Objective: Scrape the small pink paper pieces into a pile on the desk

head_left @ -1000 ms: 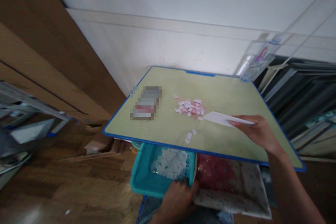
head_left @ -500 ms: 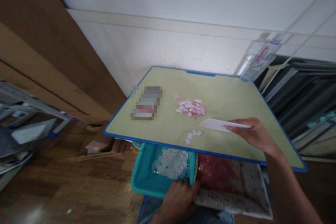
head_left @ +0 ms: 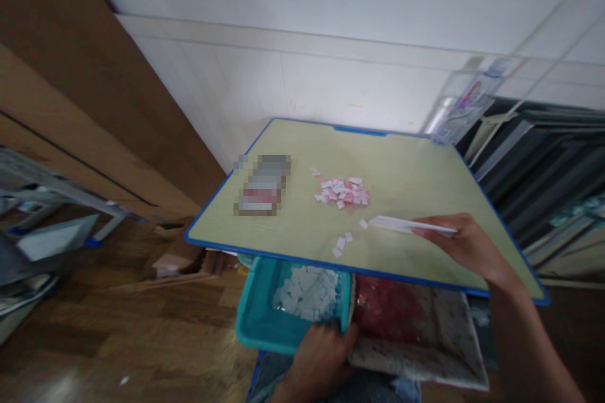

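My right hand (head_left: 454,239) is closed round a thin, flat white strip (head_left: 392,223), held just over a pale yellow tabletop (head_left: 406,170) with a blue edge. A small white square piece (head_left: 363,224) lies right by the strip's tip. Several more loose white pieces (head_left: 341,243) are near the front edge. Farther back is a heap of white and pink pieces (head_left: 344,192). Below the table, my left hand (head_left: 324,352) grips the near right rim of a teal plastic basin (head_left: 265,334); its fingertips are partly hidden. Many white pieces (head_left: 309,293) are in the basin.
A pixelated oblong object (head_left: 262,186) lies on the table's left side. A clear plastic bottle (head_left: 472,101) stands at the back right corner. Beside the basin is a stained, whitish tray or bag (head_left: 449,334) with red contents. Dark panels (head_left: 543,157) lean at right.
My right hand and the strip have shifted slightly right. One small white piece has moved away from the loose group, back towards the heap. My left hand stays at the basin.
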A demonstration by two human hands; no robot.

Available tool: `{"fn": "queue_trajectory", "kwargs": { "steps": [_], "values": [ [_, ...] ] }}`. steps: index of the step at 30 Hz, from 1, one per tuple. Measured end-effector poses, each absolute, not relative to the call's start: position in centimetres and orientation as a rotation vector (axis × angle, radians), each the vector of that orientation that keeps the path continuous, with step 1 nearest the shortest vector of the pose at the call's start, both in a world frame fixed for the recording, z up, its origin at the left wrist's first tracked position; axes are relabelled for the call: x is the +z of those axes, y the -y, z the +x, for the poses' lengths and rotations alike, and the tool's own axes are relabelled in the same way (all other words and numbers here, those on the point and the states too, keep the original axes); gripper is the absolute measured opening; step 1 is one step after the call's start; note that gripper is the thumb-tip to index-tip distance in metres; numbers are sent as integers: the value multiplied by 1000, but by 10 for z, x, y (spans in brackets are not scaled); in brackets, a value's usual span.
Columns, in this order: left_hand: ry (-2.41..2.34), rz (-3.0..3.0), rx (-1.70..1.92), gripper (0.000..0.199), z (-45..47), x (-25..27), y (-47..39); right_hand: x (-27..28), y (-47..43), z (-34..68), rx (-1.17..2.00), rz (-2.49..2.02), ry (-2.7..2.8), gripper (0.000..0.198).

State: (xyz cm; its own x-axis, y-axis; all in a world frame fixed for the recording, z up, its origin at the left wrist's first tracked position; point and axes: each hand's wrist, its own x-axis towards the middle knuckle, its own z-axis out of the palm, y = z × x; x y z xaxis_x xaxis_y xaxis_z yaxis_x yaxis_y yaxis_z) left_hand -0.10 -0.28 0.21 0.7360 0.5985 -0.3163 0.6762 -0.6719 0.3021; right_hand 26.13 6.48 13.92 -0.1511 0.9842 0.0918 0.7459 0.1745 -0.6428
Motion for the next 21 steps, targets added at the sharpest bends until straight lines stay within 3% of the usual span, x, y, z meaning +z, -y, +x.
{"fn": "queue_trajectory", "kwargs": {
  "steps": [13, 21],
  "values": [
    [-974, 2546, -311, 29, -1, 4, 2, 139, -66, 260, 479, -1624, 1883, 27],
    [-972, 2543, -288, 31, -1, 3, 3, 137, -70, 225, 688, -1427, 1998, 24]
  ]
}}
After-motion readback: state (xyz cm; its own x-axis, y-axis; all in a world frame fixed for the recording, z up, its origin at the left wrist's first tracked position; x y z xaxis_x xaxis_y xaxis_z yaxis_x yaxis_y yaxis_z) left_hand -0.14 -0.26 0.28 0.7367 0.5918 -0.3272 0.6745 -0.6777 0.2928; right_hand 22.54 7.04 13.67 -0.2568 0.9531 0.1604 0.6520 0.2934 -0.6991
